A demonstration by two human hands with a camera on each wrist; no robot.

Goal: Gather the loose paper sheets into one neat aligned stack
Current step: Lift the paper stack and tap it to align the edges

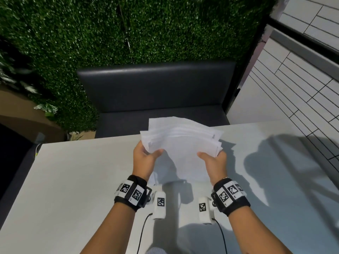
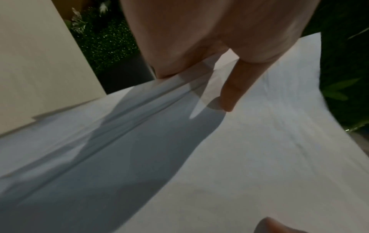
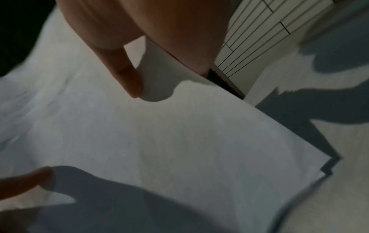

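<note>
White paper sheets (image 1: 183,143) were held in both hands above the table (image 1: 73,180), lifted clear of its pale top. The left hand (image 1: 144,158) gripped the left edge of the bundle, thumb lying over the top sheet and the other fingers hidden beneath it; in the left wrist view the thumb (image 2: 229,91) pressed down on the paper (image 2: 239,157) with the edges of several sheets showing beside the palm. The right hand (image 1: 213,164) clasped the right side in the same way, thumb on top and fingers curled under, and the right wrist view showed its thumb (image 3: 127,75) resting on the top sheet (image 3: 179,134). The sheets were not yet squared: their far edges fanned out in steps, and corners stuck out at the right side, seen as offset corners (image 3: 327,165) in the right wrist view. The bundle sagged a little between the two grips and cast a jagged shadow on the table to the right. Both wrists wore black bands (image 1: 131,192) with square black-and-white markers. Beyond the table stood a dark grey padded bench (image 1: 156,85), behind it a green leafy wall (image 1: 91,33), and to the right a white tiled wall (image 1: 293,79).
</note>
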